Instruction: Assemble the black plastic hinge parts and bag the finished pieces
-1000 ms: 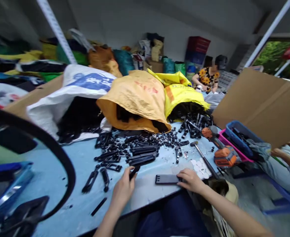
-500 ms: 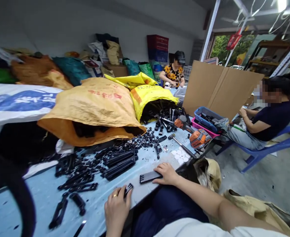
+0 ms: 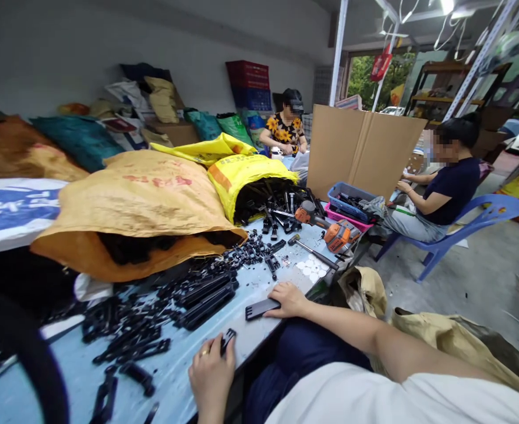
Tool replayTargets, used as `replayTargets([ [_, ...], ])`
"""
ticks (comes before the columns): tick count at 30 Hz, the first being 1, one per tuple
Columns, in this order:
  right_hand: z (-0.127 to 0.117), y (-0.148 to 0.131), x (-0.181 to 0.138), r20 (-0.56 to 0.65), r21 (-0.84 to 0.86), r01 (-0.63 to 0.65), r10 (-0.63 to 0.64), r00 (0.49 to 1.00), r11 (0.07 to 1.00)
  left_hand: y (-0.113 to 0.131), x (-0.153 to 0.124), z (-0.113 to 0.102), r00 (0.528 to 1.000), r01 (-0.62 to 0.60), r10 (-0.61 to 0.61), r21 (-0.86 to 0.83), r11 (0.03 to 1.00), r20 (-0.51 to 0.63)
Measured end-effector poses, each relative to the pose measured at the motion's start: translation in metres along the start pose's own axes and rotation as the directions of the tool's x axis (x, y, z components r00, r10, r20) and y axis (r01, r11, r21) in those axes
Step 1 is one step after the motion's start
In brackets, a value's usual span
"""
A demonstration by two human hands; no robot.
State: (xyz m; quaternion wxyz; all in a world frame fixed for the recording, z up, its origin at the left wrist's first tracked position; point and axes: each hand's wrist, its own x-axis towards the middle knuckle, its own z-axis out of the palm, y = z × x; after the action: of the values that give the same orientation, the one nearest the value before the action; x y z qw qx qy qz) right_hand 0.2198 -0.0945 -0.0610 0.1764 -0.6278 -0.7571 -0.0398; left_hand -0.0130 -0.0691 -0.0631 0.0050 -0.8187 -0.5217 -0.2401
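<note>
- I see a small black clip (image 3: 227,340), pinched upright near the table's near edge.
- Flat black plate (image 3: 261,308) lies right of it.

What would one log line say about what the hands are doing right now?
left hand: holds small black clip | right hand: rests on flat black plate | surface: blue table | nearby: hammer

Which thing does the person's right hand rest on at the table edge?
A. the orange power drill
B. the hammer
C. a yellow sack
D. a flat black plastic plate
D: the right hand lies on the end of the flat black plastic plate on the blue table; the hammer and drill lie farther off.
</note>
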Motion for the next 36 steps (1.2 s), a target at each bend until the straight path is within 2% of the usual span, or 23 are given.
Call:
replayTargets([
  [5,0.0012,-0.0019,-0.0003,-0.003,-0.03,0.002,-0.002,1.0,1.0,-0.004,-0.001,-0.0015,0.998,-0.064,0.065,0.019,0.998,-0.023],
  [17,0.0003,-0.0034,-0.0003,-0.02,-0.046,-0.017,0.016,1.0,0.999,-0.0042,-0.0005,-0.0029,0.999,-0.016,0.015,-0.031,0.999,-0.033],
  [25,0.0044,-0.0032,-0.0001,-0.053,-0.076,-0.029,0.025,0.998,0.997,-0.0096,-0.0003,0.0041,0.997,-0.076,0.076,0.008,0.997,-0.012],
  [30,0.0014,-0.0034,-0.0002,-0.039,-0.065,-0.024,0.022,0.999,0.998,-0.0069,0.0,0.0056,0.999,-0.021,0.02,-0.007,1.0,-0.031],
  [36,-0.0008,-0.0031,0.0021,-0.008,-0.044,-0.037,0.036,0.999,0.998,-0.0061,0.0007,0.0055,1.0,-0.018,0.017,-0.035,0.999,-0.026],
])
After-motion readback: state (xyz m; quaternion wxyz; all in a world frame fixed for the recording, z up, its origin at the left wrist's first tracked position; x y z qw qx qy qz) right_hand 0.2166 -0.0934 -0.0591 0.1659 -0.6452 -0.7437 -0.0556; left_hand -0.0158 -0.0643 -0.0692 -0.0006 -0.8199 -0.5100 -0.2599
